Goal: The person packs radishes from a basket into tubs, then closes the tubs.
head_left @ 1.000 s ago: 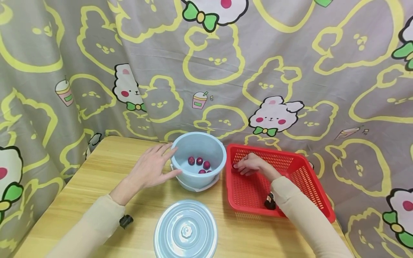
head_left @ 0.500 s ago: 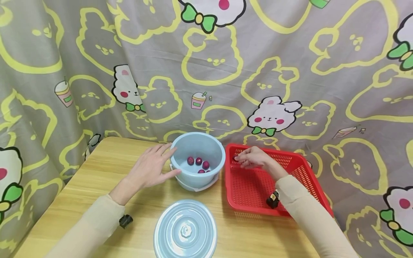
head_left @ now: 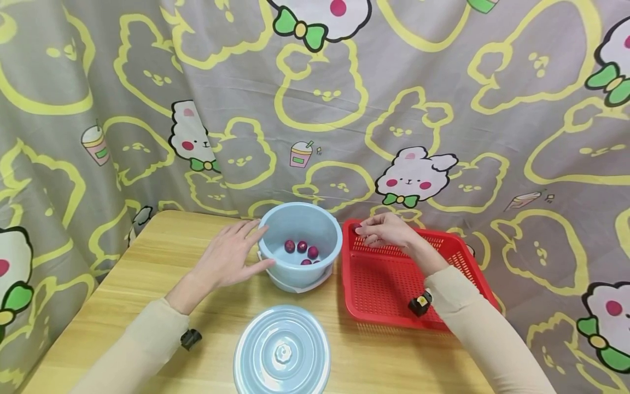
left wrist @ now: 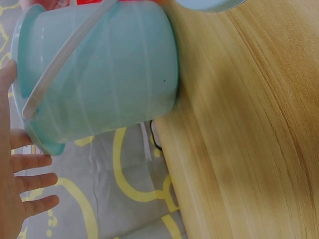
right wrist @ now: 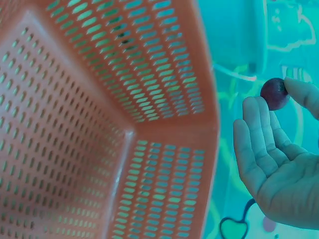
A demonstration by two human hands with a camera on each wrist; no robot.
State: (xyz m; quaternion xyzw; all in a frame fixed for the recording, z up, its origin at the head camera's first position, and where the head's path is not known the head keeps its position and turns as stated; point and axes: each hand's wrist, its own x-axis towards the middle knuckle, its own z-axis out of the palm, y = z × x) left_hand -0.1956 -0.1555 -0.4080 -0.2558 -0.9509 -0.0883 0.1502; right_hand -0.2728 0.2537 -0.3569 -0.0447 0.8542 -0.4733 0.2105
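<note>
A dark red plum is pinched between the thumb and fingertips of my right hand, at the height of the basket's far left corner. Below that hand stands the red perforated basket; its inside looks bare in the right wrist view. My left hand, fingers straight and spread, touches the rim of the light blue bucket on its left side. Several plums lie on the bucket's bottom, some partly hidden by the near rim.
A light blue lid with a knob lies on the wooden table in front of the bucket. Bucket and basket stand close side by side. Behind the table hangs a grey patterned curtain.
My right hand has risen from inside the basket to its far left corner, lifting the plum with it. The left hand keeps its place at the bucket.
</note>
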